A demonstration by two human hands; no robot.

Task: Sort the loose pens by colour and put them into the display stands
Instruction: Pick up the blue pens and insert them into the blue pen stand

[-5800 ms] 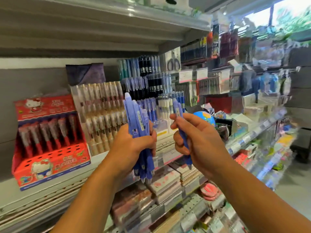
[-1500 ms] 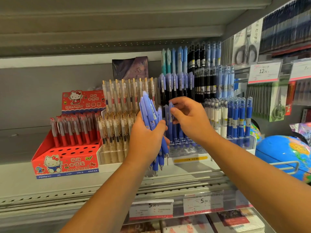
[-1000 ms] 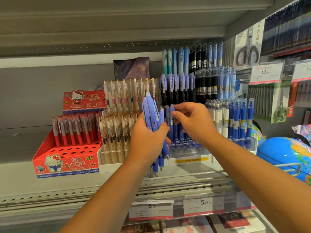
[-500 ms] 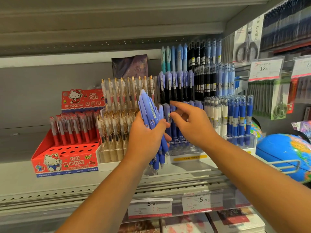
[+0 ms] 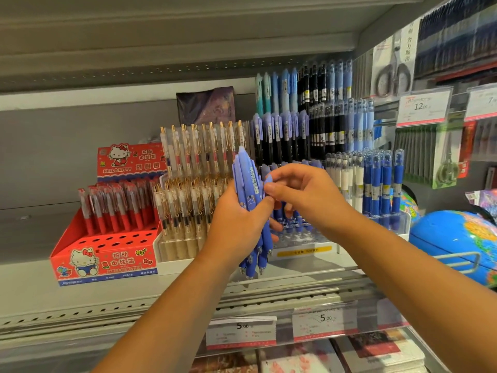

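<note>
My left hand (image 5: 236, 224) grips a bundle of several periwinkle-blue pens (image 5: 248, 184), held upright in front of the shelf with their tips pointing down. My right hand (image 5: 301, 195) is right beside the bundle, and its thumb and forefinger pinch the top of one blue pen (image 5: 268, 179) at the bundle's right edge. Behind both hands stands a clear tiered display stand (image 5: 304, 238) with rows of blue, black and light-blue pens; its lowest front row is partly hidden by my hands.
A red Hello Kitty pen box (image 5: 107, 254) stands on the shelf at left. Next to it is a stand of clear gold-clipped pens (image 5: 193, 184). Dark-blue capped pens (image 5: 382, 184) fill the stand's right side. A blue globe (image 5: 454, 238) lies far right. Price tags (image 5: 242, 332) line the shelf edge.
My right hand set a blue pen into the stand's lower row, drew back with fingers spread, and now has come to the bundle and pinches another pen. The left hand held steady.
</note>
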